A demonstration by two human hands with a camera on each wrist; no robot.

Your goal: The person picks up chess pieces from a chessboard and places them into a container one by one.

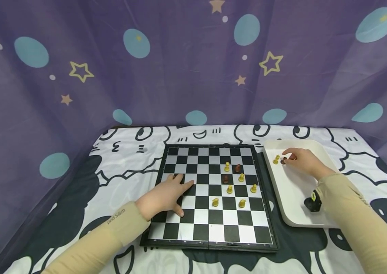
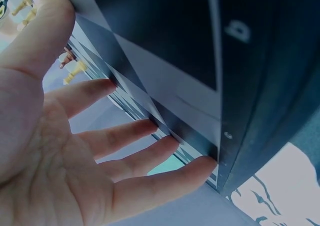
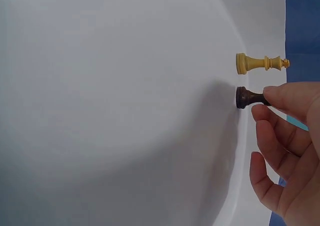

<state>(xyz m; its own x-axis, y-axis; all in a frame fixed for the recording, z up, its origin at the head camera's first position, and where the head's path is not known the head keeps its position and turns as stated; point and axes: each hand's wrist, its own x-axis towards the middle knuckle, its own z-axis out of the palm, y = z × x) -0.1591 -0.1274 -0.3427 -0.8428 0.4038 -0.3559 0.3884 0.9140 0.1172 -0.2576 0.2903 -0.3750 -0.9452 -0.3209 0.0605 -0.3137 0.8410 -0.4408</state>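
Observation:
My right hand [image 1: 305, 161] is over the far left part of a white tray [image 1: 290, 205]. In the right wrist view, its thumb and forefinger pinch the upper part of a dark brown chess piece [image 3: 242, 97], whose top they hide. Beside it stands a yellow chess king [image 3: 255, 62]. My left hand [image 1: 164, 192] lies on the left side of a black-and-white chessboard [image 1: 201, 217], fingers spread. Its fingertips touch the squares near the edge in the left wrist view, and it holds nothing.
Several yellow pieces [image 1: 229, 189] and two reddish-brown pieces [image 1: 237, 168] stand on the board's right half. The tray sits just right of the board, on a cartoon-print cloth [image 1: 138, 194]. A purple curtain [image 1: 179, 87] hangs behind. A black wrist device [image 1: 313, 204] overlaps the tray.

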